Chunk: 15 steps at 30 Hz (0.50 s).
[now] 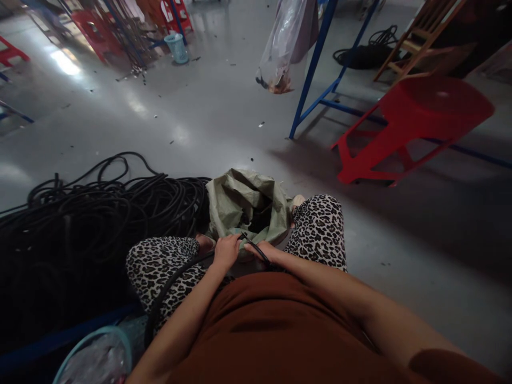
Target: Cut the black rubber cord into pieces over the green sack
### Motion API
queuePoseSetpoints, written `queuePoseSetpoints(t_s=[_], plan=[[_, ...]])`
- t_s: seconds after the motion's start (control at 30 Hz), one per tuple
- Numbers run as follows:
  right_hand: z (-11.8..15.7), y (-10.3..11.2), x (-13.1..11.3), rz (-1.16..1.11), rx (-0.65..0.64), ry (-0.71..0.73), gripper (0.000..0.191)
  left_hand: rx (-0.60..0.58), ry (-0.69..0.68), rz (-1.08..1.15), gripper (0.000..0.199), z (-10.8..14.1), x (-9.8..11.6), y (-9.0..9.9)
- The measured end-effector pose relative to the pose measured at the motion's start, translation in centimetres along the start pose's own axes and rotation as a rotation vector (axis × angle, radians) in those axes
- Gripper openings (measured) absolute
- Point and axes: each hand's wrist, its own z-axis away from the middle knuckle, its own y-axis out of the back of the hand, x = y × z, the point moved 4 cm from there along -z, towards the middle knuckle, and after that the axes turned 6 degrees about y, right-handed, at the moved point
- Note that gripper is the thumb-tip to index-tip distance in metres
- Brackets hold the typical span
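My left hand (227,252) is closed on a thick black cord (172,282), which could be cable or hose. From that hand the cord curves back over the left knee and down past my left forearm. Close beside it, my right hand (264,249) is closed on a black length of what looks like the same cord, which slants between the two hands. The fingertips are small and partly hidden. Just beyond both hands, an open pale green woven sack (224,205) stands between my legs, with dark pieces (260,217) inside.
A large heap of black cord (120,208) lies at the left. A light-blue basket (127,341) holding clear plastic stands at lower left. At right are a red stool (436,109), a blue metal frame (314,74) and a hanging clear bag (280,48). Scraps dot the grey floor.
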Motion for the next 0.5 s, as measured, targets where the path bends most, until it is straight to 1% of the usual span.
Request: queuePoseSetpoints(t_s=[0.2, 0.37, 0.5], plan=[[0.35, 0.31, -0.32, -0.001, 0.001, -0.018, 0.056, 0.037, -0.003, -0.105, 0.029, 0.40, 0.27, 0.94], [0.41, 0.30, -0.37, 0.010, 0.005, -0.031, 0.058, 0.023, 0.004, -0.147, 0.029, 0.54, 0.05, 0.94], [0.37, 0.25, -0.38, 0.005, 0.016, -0.028, 0.055, 0.017, 0.003, -0.144, 0.029, 0.42, 0.11, 0.93]])
